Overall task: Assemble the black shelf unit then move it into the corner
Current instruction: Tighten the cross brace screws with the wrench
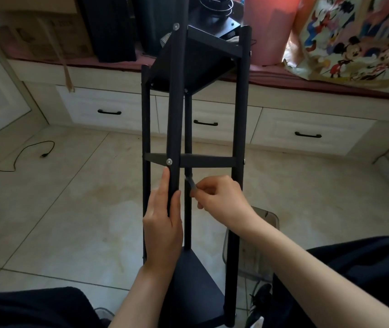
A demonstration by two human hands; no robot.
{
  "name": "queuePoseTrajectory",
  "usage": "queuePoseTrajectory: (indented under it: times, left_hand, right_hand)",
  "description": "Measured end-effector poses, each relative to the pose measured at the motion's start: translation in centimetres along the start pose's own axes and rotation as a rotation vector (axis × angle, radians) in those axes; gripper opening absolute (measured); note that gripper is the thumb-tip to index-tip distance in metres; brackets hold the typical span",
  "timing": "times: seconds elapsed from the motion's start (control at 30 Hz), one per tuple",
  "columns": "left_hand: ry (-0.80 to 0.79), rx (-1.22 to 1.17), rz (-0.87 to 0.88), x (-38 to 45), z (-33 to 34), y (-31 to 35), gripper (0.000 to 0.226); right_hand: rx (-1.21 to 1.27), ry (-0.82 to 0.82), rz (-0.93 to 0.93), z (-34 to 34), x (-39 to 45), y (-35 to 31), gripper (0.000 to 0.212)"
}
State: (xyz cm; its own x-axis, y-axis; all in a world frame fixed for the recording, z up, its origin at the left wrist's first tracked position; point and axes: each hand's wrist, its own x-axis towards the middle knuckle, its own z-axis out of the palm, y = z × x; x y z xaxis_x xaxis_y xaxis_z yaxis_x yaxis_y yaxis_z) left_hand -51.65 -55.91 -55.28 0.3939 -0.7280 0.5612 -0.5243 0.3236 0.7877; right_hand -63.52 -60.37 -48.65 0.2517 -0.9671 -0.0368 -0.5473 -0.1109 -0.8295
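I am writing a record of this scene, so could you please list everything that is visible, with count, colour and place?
black shelf unit: one, black, centre, tilted away from the person
screws: several, silver, on the poles
small tool: one, grey, by the rear pole, below the middle shelf
drawers: three, white with black handles, under the bench
cardboard box: one, brown, on the bench, left
cartoon bag: one, multicoloured, on the bench, right
cable: one, black, on the floor, left
clear bin: one, transparent, on the floor, right
shoe: one, black, bottom right
left hand: one, holds the front pole
right hand: one, pinches the small tool
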Motion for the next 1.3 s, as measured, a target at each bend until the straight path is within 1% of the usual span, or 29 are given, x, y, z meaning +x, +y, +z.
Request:
queuePoseTrajectory:
  times: [0.3,0.47,0.57,0.8,1.03,1.3]
  left_hand:
    - [-0.005,-0.007,0.002,0.5,-0.5,-0.7,0.055]
    - [0.005,0.0,-0.023,0.6,-0.7,-0.8,0.051]
    - [0.016,0.009,-0.03,0.7,-0.8,-1.0,0.048]
    - [0.006,-0.003,-0.018,0.8,-0.9,-0.9,0.047]
    - [0.006,-0.012,-0.037,0.8,-1.0,-1.1,0.047]
    - [0.029,-0.014,-0.032,0.7,-1.0,-1.2,0.045]
  right_hand:
    - [0.101,0.011,0.067,0.3,1.2,-1.1,0.015]
    - [0.134,-0.035,0.057,0.5,1.6,-2.0,0.016]
    - [0.118,-0.021,0.023,0.8,1.7,-2.2,0.015]
    - [-0.033,0.114,-0.159,2.0,1.1,-1.6,0.019]
    - [-0.132,0.199,-0.208,2.7,1.1,-1.6,0.022]
    - [-0.111,0.209,-0.222,3.5,1.4,-1.0,0.023]
